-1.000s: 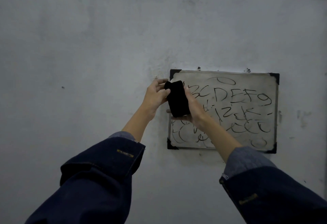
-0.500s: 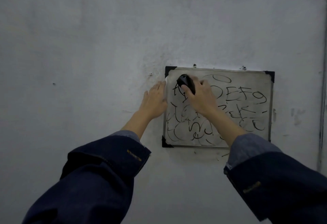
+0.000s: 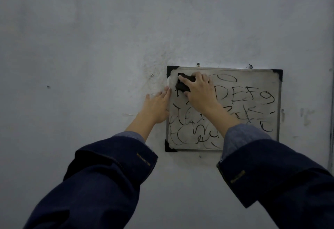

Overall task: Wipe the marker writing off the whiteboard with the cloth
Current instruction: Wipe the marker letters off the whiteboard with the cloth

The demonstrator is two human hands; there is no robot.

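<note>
Pressing the black cloth (image 3: 184,84) into the top-left corner of the whiteboard (image 3: 253,102) with my right hand (image 3: 198,91). Head view only.

Right fingers (image 3: 183,79) curl over the bunched cloth and clamp it against the board face; thumb below it. Forearm rises from lower right, across the board's lower middle.

Marker writing (image 3: 244,95) lies almost wholly to the right of and below my right fingers: letters D E F g in a row running rightward, an oval above them, scrawl rows beneath down to the bottom edge. The board's long axis runs left-right, so I judge the stroke goes rightward along the top row.

Left hand (image 3: 156,107) flat, fingers straight and near together, on the wall (image 3: 90,48) with fingertips touching the left frame edge, holding nothing. It looks to be bracing the board.

Right hand is the one on the job; little looks wiped yet.
</note>
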